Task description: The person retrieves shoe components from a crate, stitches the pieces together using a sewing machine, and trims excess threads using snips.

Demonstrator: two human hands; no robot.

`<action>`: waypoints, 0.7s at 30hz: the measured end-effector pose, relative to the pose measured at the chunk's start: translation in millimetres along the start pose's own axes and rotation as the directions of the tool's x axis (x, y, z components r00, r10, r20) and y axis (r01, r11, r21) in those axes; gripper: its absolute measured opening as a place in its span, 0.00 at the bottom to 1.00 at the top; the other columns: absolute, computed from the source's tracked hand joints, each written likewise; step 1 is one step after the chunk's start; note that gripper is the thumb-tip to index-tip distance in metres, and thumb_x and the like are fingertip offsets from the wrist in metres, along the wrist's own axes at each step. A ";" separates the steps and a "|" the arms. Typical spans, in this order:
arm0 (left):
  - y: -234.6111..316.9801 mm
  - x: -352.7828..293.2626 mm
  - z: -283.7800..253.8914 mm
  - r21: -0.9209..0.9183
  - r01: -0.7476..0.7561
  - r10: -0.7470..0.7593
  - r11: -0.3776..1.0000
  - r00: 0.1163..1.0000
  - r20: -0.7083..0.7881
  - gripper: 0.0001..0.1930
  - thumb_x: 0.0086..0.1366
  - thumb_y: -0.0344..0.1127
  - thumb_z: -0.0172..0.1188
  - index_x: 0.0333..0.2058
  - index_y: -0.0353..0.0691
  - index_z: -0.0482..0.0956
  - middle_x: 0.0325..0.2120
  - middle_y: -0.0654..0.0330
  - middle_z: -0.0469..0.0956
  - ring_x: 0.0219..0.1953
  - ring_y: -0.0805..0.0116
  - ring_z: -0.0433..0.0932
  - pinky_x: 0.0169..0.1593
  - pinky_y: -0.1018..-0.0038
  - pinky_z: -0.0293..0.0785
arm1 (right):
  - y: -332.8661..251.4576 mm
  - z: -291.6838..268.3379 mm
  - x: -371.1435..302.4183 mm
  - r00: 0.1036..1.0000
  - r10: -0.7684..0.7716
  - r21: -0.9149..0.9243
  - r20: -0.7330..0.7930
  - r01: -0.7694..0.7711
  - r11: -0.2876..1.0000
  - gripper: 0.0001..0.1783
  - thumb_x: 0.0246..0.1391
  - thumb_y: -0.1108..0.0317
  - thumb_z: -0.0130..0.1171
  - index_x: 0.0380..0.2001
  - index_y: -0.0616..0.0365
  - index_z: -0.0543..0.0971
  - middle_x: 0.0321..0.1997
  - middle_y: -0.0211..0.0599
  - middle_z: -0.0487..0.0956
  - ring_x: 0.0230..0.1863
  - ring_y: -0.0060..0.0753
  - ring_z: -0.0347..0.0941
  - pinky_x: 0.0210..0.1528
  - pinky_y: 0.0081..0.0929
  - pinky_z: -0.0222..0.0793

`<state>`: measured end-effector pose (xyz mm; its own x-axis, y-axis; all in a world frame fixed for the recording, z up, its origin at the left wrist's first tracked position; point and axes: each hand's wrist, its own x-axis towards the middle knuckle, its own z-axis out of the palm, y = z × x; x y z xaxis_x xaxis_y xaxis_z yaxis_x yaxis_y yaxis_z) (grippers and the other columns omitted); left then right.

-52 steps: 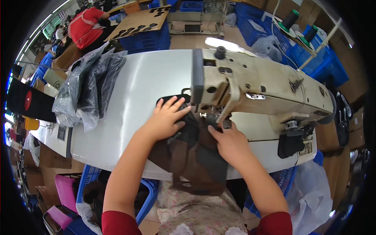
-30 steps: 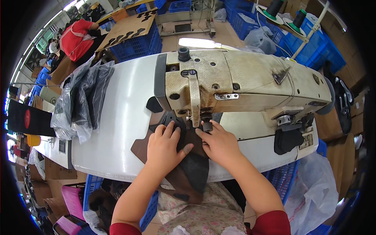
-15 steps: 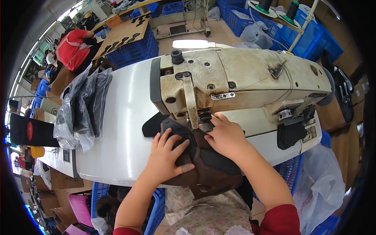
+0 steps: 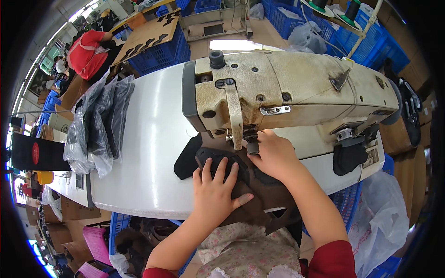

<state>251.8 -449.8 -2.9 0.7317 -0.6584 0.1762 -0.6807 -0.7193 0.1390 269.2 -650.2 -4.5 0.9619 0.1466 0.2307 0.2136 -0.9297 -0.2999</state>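
Observation:
A brown-and-black piece, apparently a shoe upper, lies under the head of a beige sewing machine. Its near end hangs over the table edge toward my lap. My left hand rests flat on the piece with fingers spread, the thumb pointing right. A black flap sticks out beyond those fingertips. Close beside the presser and needle area, my right hand presses on the piece, thumb apart from the fingers. The machine partly hides its fingertips, and the needle itself cannot be made out.
Plastic-wrapped dark pieces lie on the left of the white table. A small black piece sits at the right by the machine base. Thread cones stand at the far right. A person in red works at the far left.
My left hand has shifted to the right over the piece. The near end of the piece has swung right. The right hand stays beside the presser; the whole view has shifted slightly.

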 end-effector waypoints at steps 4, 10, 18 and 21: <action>4.4 -0.1 -0.1 0.010 0.021 -0.021 1.000 1.000 0.004 0.39 0.52 0.69 0.54 0.52 0.42 0.74 0.54 0.51 0.69 0.57 0.42 0.63 0.56 0.48 0.56 | -1.0 -3.6 0.3 0.998 0.052 0.001 0.027 -0.052 0.999 0.18 0.41 0.59 0.66 0.34 0.58 0.75 0.36 0.42 0.74 0.36 0.46 0.75 0.37 0.38 0.74; 6.7 1.3 4.8 0.014 0.042 -0.041 0.999 0.999 -0.015 0.39 0.52 0.69 0.54 0.53 0.43 0.74 0.55 0.52 0.69 0.58 0.42 0.62 0.57 0.47 0.55 | 1.0 -3.0 1.9 0.999 0.045 0.008 0.031 -0.045 0.999 0.17 0.41 0.60 0.66 0.33 0.58 0.76 0.34 0.41 0.75 0.39 0.44 0.75 0.38 0.38 0.74; 7.0 3.4 7.0 0.017 0.053 -0.053 0.998 0.998 -0.017 0.39 0.51 0.68 0.55 0.53 0.44 0.74 0.55 0.53 0.68 0.58 0.43 0.61 0.57 0.47 0.54 | 4.5 0.4 3.2 0.999 0.034 0.021 0.030 -0.035 0.999 0.14 0.42 0.61 0.64 0.32 0.55 0.80 0.34 0.34 0.75 0.42 0.39 0.74 0.38 0.37 0.74; 4.2 2.9 8.6 0.014 0.056 -0.056 0.998 0.998 -0.016 0.39 0.51 0.68 0.56 0.53 0.44 0.74 0.55 0.53 0.68 0.59 0.43 0.61 0.58 0.47 0.53 | 4.7 3.2 4.3 0.998 0.041 0.008 0.043 -0.041 0.999 0.13 0.42 0.61 0.62 0.32 0.54 0.80 0.33 0.32 0.74 0.42 0.38 0.73 0.38 0.37 0.74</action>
<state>251.3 -456.6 -10.2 0.7681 -0.6134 0.1837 -0.6378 -0.7584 0.1346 274.8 -652.8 -7.9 0.9763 0.1226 0.1784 0.1750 -0.9322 -0.3170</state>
